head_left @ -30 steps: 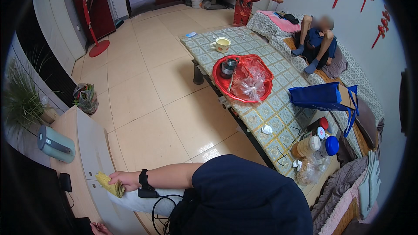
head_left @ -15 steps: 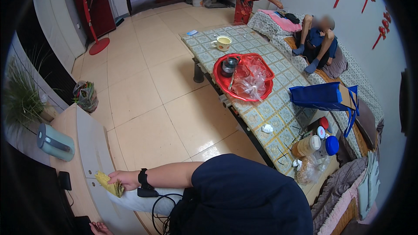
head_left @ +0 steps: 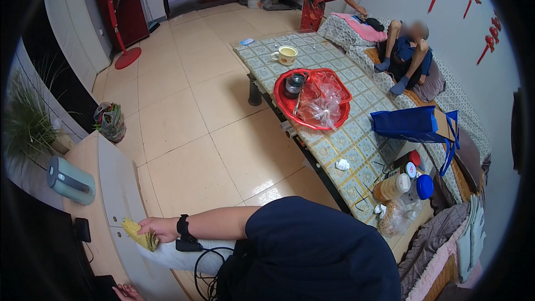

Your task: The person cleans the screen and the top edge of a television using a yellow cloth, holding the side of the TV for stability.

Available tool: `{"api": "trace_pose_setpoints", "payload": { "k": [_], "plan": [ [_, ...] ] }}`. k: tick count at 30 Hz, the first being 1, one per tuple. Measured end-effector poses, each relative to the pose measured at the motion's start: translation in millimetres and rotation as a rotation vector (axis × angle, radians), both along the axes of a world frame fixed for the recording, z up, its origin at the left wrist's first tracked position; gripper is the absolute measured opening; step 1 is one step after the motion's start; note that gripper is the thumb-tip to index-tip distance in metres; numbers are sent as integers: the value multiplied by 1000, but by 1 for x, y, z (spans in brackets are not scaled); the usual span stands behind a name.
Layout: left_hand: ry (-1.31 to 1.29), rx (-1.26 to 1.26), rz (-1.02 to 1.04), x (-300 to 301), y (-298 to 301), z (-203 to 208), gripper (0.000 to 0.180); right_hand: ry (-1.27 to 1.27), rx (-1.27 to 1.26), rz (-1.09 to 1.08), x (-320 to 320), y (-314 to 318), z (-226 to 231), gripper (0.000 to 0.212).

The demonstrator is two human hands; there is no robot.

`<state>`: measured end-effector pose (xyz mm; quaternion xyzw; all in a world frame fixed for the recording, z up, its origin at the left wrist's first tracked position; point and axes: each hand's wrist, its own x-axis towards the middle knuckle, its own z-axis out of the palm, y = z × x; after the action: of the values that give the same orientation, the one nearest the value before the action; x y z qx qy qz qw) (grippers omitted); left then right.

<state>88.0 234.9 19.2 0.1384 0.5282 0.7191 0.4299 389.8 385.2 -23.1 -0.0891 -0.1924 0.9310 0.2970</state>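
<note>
My right hand (head_left: 159,229) is closed around a folded yellow cloth (head_left: 138,234). It is held against the pale cabinet front (head_left: 120,189), near two small round fittings. A black band and a cable are on that wrist. My left hand (head_left: 128,293) shows only in part at the lower left edge, its fingers loosely apart with nothing visible in them. Next to it is a black box-like object (head_left: 105,286) on the cabinet top.
A blue-grey kettle (head_left: 71,181) stands on the cabinet beside a dark screen (head_left: 33,245). Across the tiled floor, a long table (head_left: 256,58) bears a red tray (head_left: 283,108), a mug (head_left: 286,56), jars and a blue bag (head_left: 404,122). Two people are by the sofa.
My hands and the cloth stay almost where they were. By the sofa's far end, the person in red has shifted slightly.
</note>
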Motion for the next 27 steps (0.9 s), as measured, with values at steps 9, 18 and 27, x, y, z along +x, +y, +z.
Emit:
{"api": "trace_pose_setpoints", "payload": {
  "k": [9, 18, 27],
  "plan": [
    [-3, -6, 0, -1, -2, -3, 30, -12, 6, 5, -2, 1, -5, 27],
    [-14, 1, -3, -1, -2, -2, 30, -37, -4, 2, 2, -2, 7, 26],
    [2, 10, 0, 6, -4, 0, 31, -53, 0, 10, 0, 0, 5, 24]
  ]
}}
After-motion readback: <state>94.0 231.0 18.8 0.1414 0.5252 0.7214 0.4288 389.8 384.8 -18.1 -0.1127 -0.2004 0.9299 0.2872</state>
